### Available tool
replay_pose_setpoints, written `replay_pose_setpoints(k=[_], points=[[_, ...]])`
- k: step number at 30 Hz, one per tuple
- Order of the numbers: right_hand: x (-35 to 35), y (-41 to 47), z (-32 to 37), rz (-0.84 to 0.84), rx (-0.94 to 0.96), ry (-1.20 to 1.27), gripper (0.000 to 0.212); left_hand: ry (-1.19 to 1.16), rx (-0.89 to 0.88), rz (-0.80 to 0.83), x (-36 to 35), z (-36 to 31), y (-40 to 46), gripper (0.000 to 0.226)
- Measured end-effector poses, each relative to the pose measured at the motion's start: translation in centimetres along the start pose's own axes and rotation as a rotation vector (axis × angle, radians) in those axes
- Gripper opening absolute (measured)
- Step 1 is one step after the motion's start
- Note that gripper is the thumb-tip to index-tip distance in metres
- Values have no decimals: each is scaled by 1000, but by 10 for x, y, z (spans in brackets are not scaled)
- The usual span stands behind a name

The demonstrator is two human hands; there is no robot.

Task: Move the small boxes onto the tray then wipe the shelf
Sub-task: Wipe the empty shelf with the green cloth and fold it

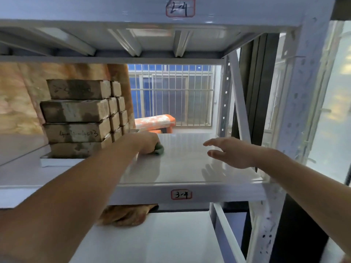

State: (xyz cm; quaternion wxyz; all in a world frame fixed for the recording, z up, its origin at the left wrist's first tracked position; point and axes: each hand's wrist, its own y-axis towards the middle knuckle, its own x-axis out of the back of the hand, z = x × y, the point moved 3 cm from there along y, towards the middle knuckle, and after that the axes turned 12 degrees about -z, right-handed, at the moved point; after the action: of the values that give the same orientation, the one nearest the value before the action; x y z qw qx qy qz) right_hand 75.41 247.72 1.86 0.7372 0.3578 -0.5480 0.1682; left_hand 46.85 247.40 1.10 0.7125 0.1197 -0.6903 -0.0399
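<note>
My left hand [147,143] presses a green cloth [159,149] onto the shelf [182,164], fingers curled around it, just right of the tray [57,161]. The small boxes [81,118] sit stacked on that tray at the left. My right hand [229,152] hovers open, fingers spread, above the shelf's right side.

light: daylight from barred window [171,95] | glare: shelf [180,164] sheen | blur: soft | edges: wide-angle bending
</note>
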Motion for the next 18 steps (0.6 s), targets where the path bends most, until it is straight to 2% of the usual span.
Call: replay_pose_setpoints(k=[2, 5, 6, 9, 14, 18], points=[[-1, -3, -1, 27, -2, -8, 50, -33, -66, -21, -5, -28, 7, 29], [-5, -2, 3, 43, 22, -39, 51, -103, -366, -19, -17, -85, 1, 37], [-6, 0, 4, 44, 33, -50, 51, -136, -416, 2, -18, -95, -1, 38], [-6, 5, 10, 35, 60, -47, 51, -127, -431, 44, -19, -79, 7, 37], [-13, 8, 19, 32, 83, -26, 50, 125, -84, 38, -26, -2, 59, 46], [-15, 11, 15, 37, 68, -41, 50, 68, 112, 75, -27, 5, 85, 59]])
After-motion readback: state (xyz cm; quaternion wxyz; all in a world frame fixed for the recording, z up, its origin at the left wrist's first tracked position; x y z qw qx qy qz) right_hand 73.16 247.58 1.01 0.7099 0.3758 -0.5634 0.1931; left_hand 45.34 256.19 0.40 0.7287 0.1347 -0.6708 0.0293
